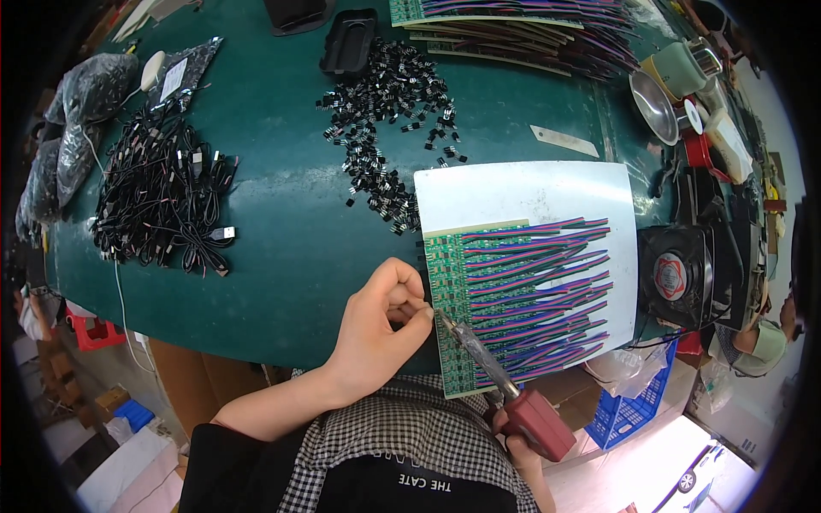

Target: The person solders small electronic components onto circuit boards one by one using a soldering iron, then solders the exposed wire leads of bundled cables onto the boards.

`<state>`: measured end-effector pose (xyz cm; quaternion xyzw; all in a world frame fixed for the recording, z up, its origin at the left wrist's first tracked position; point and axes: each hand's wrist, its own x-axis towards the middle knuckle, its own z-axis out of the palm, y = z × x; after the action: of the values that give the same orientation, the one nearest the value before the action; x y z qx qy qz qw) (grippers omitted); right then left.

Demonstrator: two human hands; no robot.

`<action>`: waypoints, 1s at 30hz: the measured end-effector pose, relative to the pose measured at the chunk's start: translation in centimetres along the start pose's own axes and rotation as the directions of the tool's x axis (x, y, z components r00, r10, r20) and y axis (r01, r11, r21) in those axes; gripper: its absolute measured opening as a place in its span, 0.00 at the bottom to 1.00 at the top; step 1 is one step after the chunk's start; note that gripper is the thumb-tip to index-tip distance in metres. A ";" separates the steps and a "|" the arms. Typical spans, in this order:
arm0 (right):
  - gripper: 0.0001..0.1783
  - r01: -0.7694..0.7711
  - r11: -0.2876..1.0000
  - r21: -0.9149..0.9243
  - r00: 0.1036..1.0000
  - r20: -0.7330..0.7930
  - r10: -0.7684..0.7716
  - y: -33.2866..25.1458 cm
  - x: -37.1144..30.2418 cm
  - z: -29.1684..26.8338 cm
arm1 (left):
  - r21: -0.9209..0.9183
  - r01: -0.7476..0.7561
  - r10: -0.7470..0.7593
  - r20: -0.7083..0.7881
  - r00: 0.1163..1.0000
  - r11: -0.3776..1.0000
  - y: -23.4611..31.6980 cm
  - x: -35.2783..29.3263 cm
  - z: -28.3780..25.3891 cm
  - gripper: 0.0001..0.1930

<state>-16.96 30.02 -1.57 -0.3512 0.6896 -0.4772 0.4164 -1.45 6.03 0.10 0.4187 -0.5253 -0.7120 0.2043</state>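
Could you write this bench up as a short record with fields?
Left hand: pinched, beside the left edge of the green circuit boards; any held piece unclear
Right hand: gripping a red-handled soldering iron, tip near the left hand
Under boards: white sheet, on green table
Beyond left hand: black components
Far left: black cables
Right of sheet: black fan

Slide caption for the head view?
Right hand holds a red-handled soldering iron over a wired green circuit board; left hand pinched at its edge.
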 end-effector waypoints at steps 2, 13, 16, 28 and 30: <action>0.29 -0.002 0.999 0.040 1.000 -0.017 0.003 0.2 0.0 0.0 | 0.008 -0.003 0.003 0.003 1.000 1.000 0.0 0.0 0.0 0.11; 0.43 -0.004 0.958 0.287 0.960 -0.267 0.084 -2.0 -1.1 0.0 | -0.076 -0.027 0.025 -0.025 0.999 0.997 0.2 0.3 0.9 0.09; 0.44 0.141 0.954 0.266 0.898 -0.439 -0.010 -2.0 -1.2 -1.1 | -0.065 -0.031 0.027 -0.049 0.998 0.997 0.0 0.6 1.1 0.10; 0.19 0.264 0.964 -0.022 0.315 -0.943 -0.108 -2.0 4.9 -9.9 | -0.036 -0.126 0.122 -0.096 0.988 0.991 -0.3 0.2 0.2 0.10; 0.18 0.347 0.905 -0.246 0.294 -0.888 -0.354 -2.1 4.8 -9.5 | -0.028 -0.113 0.109 -0.113 0.988 0.993 0.1 0.1 0.4 0.09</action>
<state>-27.44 28.61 1.13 -0.1702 0.7097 -0.6667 -0.1513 -1.86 6.21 0.17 0.4243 -0.5234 -0.6840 0.2796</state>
